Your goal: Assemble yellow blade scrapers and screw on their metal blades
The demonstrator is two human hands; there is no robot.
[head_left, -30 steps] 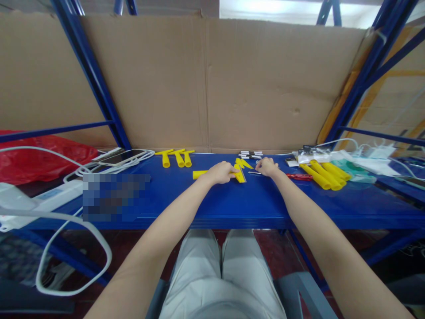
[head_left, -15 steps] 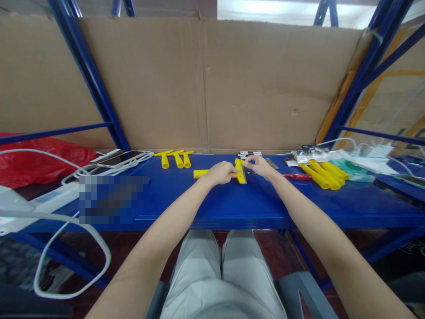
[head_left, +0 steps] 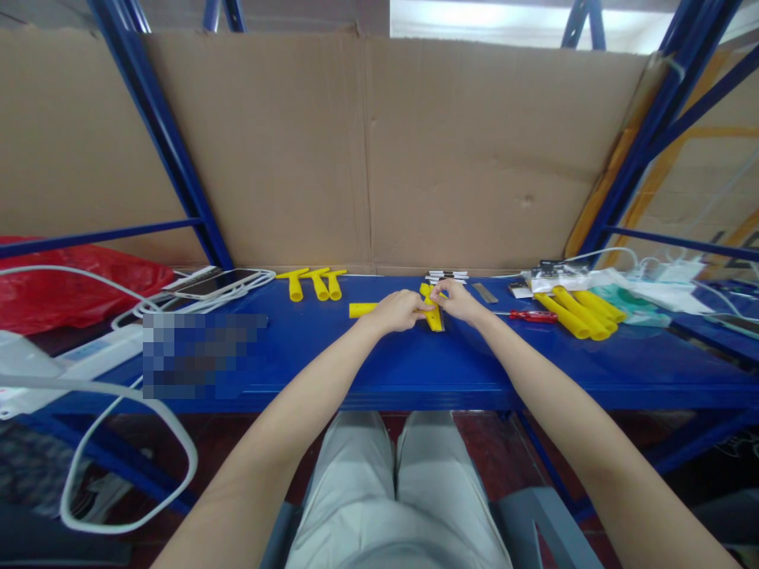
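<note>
In the head view, a yellow T-shaped scraper [head_left: 436,318] lies on the blue table, its handle [head_left: 361,310] pointing left and a thin metal blade along its right edge. My left hand [head_left: 402,310] is closed over the scraper where the handle meets the head. At the upper part of the head, my right hand [head_left: 455,302] has its fingertips pinched against the yellow plastic. What they hold, if anything, is too small to make out. Right of this hand lies a red-handled screwdriver [head_left: 534,316], its shaft partly hidden by the hand.
Several yellow handles [head_left: 587,312] are piled at the right beside plastic bags [head_left: 643,304]. Three yellow T-shaped scrapers [head_left: 320,283] stand at the back left. A flat metal blade [head_left: 485,293] and small black-and-white packets [head_left: 447,276] lie behind my hands. White cables [head_left: 178,466] hang at the left.
My right hand has shifted left, bringing its fingertips onto the scraper's head. The scraper and my left hand have moved slightly right, with the left grip kept.
</note>
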